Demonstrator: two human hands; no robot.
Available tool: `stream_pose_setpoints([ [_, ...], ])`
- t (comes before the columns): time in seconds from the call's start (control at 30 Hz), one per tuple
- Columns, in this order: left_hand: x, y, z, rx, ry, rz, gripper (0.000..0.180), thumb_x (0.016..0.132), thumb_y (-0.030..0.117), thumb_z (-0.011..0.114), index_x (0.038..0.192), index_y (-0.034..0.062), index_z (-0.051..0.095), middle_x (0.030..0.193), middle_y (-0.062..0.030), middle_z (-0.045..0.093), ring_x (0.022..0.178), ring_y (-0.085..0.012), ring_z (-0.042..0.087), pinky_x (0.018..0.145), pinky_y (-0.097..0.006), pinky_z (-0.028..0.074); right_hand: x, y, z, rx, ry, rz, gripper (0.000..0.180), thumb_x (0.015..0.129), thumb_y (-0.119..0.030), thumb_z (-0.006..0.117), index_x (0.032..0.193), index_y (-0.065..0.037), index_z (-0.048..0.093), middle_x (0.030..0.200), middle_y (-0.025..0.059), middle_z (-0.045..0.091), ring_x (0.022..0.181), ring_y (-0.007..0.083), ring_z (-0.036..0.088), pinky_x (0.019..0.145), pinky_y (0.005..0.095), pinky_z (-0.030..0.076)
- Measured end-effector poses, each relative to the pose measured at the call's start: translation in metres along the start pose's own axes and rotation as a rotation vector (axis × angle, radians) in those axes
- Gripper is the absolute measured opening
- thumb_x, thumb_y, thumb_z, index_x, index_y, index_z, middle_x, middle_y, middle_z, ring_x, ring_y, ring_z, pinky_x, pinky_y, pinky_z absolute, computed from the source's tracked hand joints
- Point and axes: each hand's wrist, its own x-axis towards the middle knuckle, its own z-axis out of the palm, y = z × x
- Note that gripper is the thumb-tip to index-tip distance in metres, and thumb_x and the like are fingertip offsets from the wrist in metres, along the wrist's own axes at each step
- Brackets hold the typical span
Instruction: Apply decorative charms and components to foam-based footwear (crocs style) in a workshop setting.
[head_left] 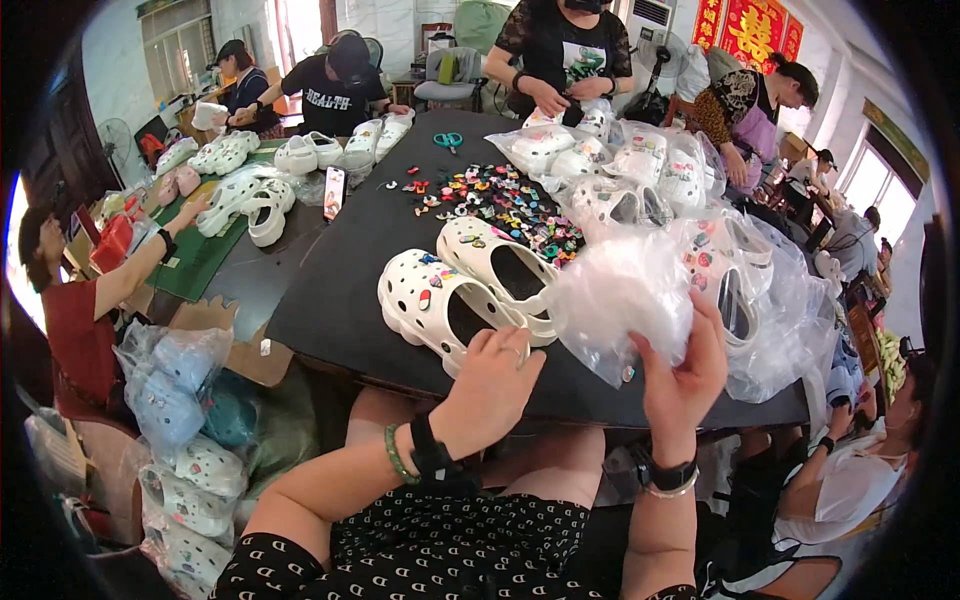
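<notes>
Two white clogs stand side by side on the dark table (330, 290). The nearer clog (403, 290) has colourful charms on its toe, among them a red-and-white capsule shape. Beyond it, the other clog (470, 240) also carries charms. My left hand (490, 385) is curled over the heel of the nearer clog; its fingertips are partly hidden. Right of the clogs, my right hand (690, 370) pinches a crumpled clear plastic bag (620, 300) between thumb and fingers, holding it above the table edge. The bag looks whitish, and its inside cannot be made out.
Loose colourful charms (500, 200) lie scattered beyond the clogs, near teal-handled scissors (448, 141). Bagged white clogs (750, 290) are heaped at the right. A phone (334, 192) stands at the left. More bagged clogs (190, 490) sit low left. Several people work around the tables.
</notes>
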Motion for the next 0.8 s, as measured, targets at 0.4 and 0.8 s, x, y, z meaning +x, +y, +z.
stream_pose_setpoints([
  [0.4, -0.035, -0.003, 0.014, 0.257, -0.199, 0.121, 0.032, 0.081, 0.017, 0.059, 0.108, 0.0018, 0.068, 0.122, -0.0204, 0.059, 0.118, -0.0391, 0.050, 0.100, -0.051, 0.039, 0.033, -0.017, 0.086, -0.353, -0.954, -0.452, 0.014, 0.075, -0.006, 0.064, 0.089, -0.004, 0.063, 0.097, 0.0111, 0.062, 0.090, 0.0312, 0.065, 0.074, 0.0395, 0.054],
  [0.8, -0.033, 0.001, 0.010, -0.031, 0.011, 0.129, 0.024, 0.071, 0.013, 0.064, 0.091, -0.0001, 0.071, 0.127, -0.0229, 0.057, 0.120, -0.0449, 0.049, 0.101, -0.059, 0.038, 0.032, -0.001, 0.151, -0.258, -0.997, -0.615, 0.007, 0.077, -0.006, 0.063, 0.079, 0.000, 0.065, 0.082, 0.0165, 0.064, 0.081, 0.0343, 0.067, 0.071, 0.0419, 0.055],
])
